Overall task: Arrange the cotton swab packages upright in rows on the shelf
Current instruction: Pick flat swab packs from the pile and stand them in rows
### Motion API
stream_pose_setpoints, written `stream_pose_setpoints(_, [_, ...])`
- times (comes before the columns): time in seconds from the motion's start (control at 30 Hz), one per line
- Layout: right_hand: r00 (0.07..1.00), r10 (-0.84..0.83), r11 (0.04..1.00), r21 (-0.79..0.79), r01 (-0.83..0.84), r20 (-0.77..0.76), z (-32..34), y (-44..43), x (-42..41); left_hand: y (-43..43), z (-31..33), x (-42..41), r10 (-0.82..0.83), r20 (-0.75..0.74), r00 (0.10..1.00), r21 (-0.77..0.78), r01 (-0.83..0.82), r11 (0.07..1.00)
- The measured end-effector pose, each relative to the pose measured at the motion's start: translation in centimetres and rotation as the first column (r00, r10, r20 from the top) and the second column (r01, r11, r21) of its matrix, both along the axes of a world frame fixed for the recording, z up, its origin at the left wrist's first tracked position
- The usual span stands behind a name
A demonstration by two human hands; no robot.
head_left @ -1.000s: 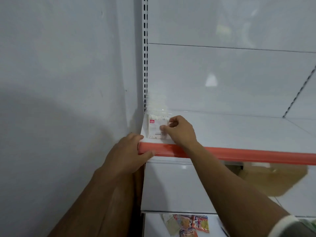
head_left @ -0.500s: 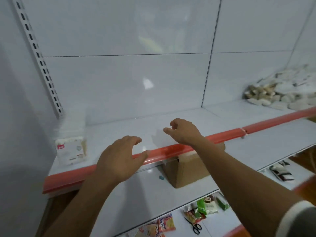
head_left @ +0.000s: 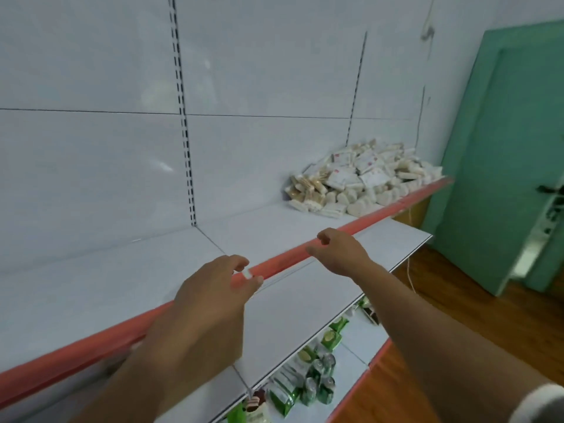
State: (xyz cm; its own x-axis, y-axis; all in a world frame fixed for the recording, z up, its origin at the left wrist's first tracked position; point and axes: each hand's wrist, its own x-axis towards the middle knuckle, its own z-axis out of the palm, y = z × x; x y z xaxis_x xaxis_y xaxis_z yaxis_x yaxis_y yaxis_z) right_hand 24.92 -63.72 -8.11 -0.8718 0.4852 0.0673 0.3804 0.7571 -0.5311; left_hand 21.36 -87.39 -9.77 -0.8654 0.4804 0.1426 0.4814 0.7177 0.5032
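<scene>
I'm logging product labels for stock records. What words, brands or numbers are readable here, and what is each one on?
No text here is readable.
Cotton swab packages, heaped at the far end: white labels with a small red mark, too blurred to read.
Green packets lower down: pale round labels, too blurred to read.

Cotton swab packages [head_left: 363,181] heaped on shelf [head_left: 244,236].

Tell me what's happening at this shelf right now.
A person is stocking a store shelf. Both hands are empty: the left hand and right hand hover over its red front edge. The cotton swab packages lie in a loose heap at the shelf's far right end, not yet stood in rows.
</scene>
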Motion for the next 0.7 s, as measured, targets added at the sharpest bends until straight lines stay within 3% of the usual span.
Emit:
stream_pose_setpoints(0.43, [0.994,-0.046,0.996,-0.081,0.039,-0.095,-1.9,19.0,-8.5,20.4,-0.4,-11.0,-0.086,-0.047,0.995,-0.045,0.084,0.995])
stream_pose_setpoints(0.7, [0.988,0.047,0.997,0.061,-0.039,-0.144,0.6,24.7,-19.0,28.7,1.0,-20.6,-0.033,-0.088,0.996,0.032,0.036,0.999])
